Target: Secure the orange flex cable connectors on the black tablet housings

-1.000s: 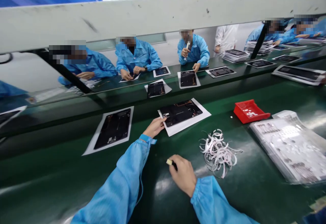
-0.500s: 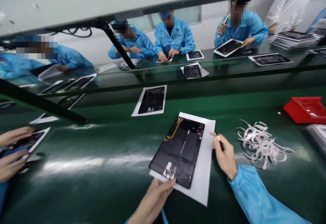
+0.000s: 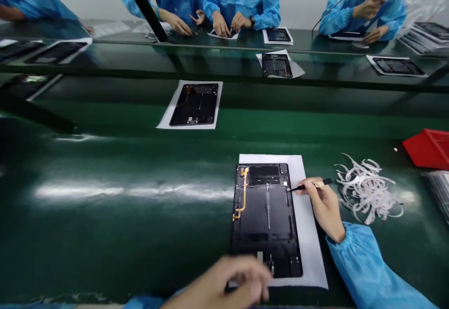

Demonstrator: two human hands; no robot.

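A black tablet housing (image 3: 257,215) lies on a white paper sheet (image 3: 310,243) on the green bench, with an orange flex cable (image 3: 244,192) along its left side. Pinched in my right hand (image 3: 324,206) are slim black tweezers (image 3: 326,182) with a tan band. Their tip meets the housing near its upper right edge, beside a small white part. My left hand (image 3: 235,281) is over the housing's lower left end, blurred, its fingers curled. Whether it holds anything is not visible.
White curled strips (image 3: 370,189) lie in a heap right of my right hand. Beyond them are a red bin (image 3: 430,149) and a stack (image 3: 440,189) at the edge. Another tablet housing (image 3: 196,104) lies further back. Co-workers in blue work behind a raised shelf (image 3: 224,58).
My view has shifted; the housing now lies straighter on its sheet. My left hand has let go of its lower edge. The tweezers' tip has come onto the housing's upper right.
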